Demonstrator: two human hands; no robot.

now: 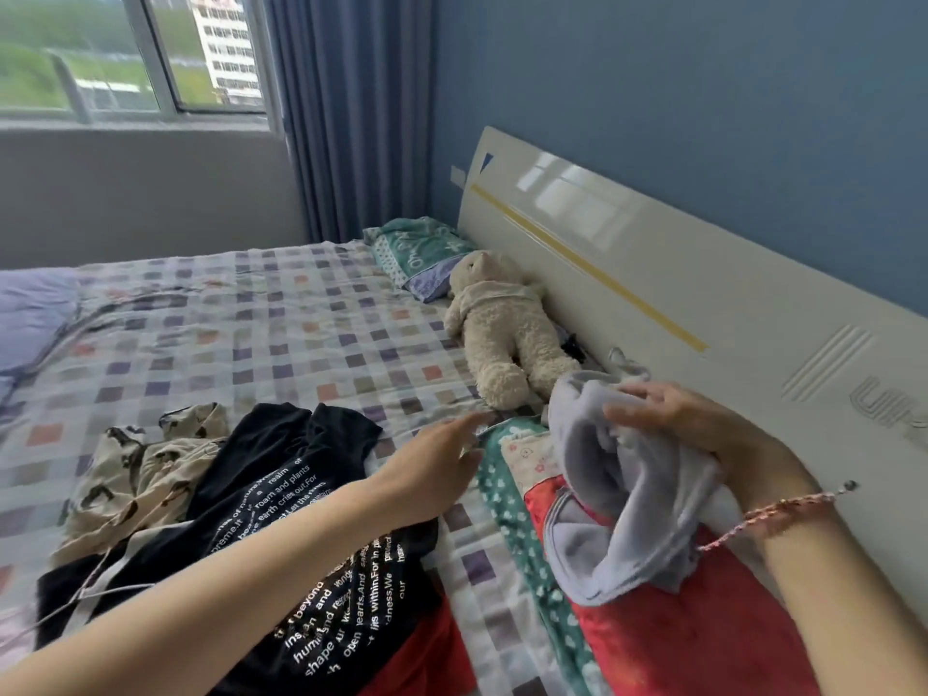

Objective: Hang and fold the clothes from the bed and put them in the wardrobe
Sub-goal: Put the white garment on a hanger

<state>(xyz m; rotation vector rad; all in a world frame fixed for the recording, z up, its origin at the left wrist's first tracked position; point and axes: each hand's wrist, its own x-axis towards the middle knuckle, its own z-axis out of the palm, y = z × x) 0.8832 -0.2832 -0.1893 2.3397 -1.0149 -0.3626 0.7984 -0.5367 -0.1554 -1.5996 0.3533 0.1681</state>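
Observation:
My right hand (673, 424) grips a bunched lavender fleece garment (617, 499) above the red and green pillow (678, 620) near the headboard. My left hand (442, 459) stretches out over the bed with straight fingers and holds nothing. Under my left forearm lies a black T-shirt with white lettering (281, 494), spread on the checked bedsheet (241, 334). To its left lies a crumpled beige patterned garment (135, 469). A red cloth (427, 655) peeks out beneath the black T-shirt.
A cream teddy bear (502, 324) lies face down by the white headboard (653, 263). A teal pillow (422, 253) sits in the far corner. Blue curtains (351, 118) and a window (125, 47) are behind the bed. A purple blanket (30, 313) lies at the left edge.

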